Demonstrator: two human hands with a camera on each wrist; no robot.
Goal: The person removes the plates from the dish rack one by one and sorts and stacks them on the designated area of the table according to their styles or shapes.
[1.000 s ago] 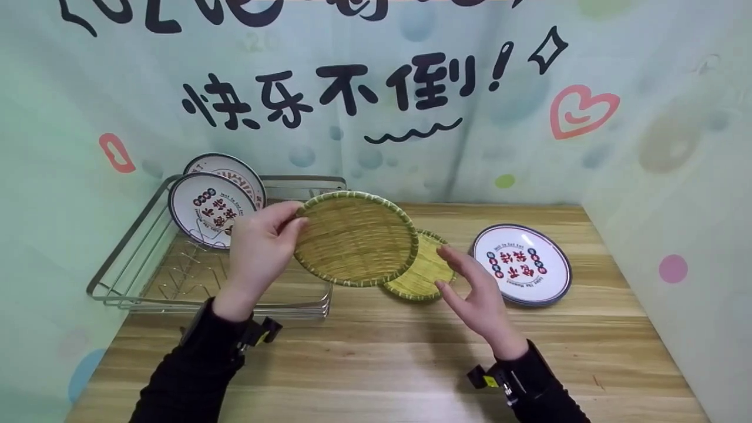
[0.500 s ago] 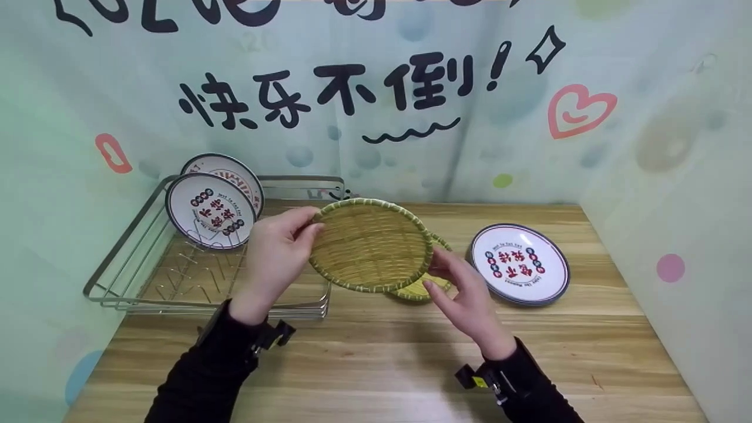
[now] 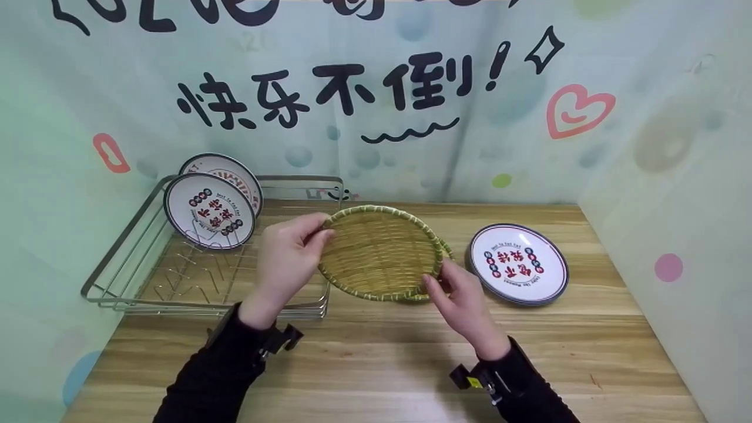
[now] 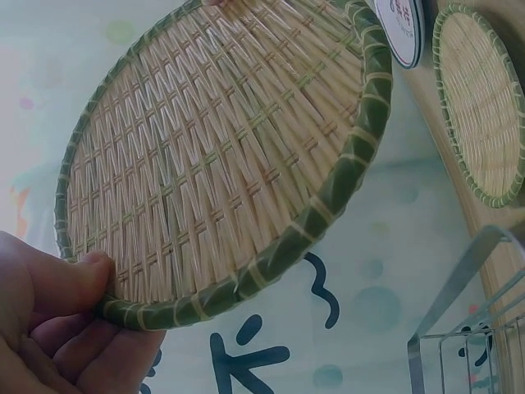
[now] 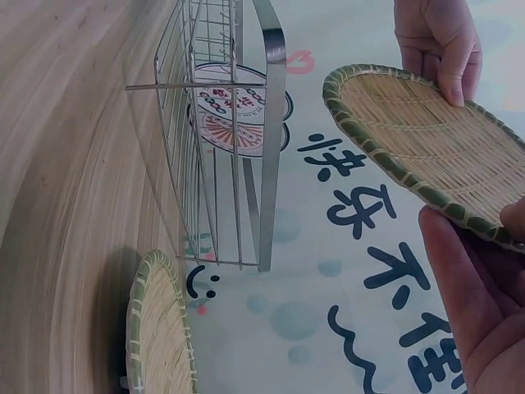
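bamboo tray (image 3: 380,252) held tilted, hollow face toward camera; left hand (image 3: 288,258) and right hand (image 3: 461,302) pinching opposite rims.

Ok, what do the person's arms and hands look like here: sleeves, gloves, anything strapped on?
Both arms wear long black sleeves down to the wrists. The left hand and right hand are bare, with no gloves. A small black device is strapped at the left wrist, and a similar black device with a small yellow mark sits at the right wrist.
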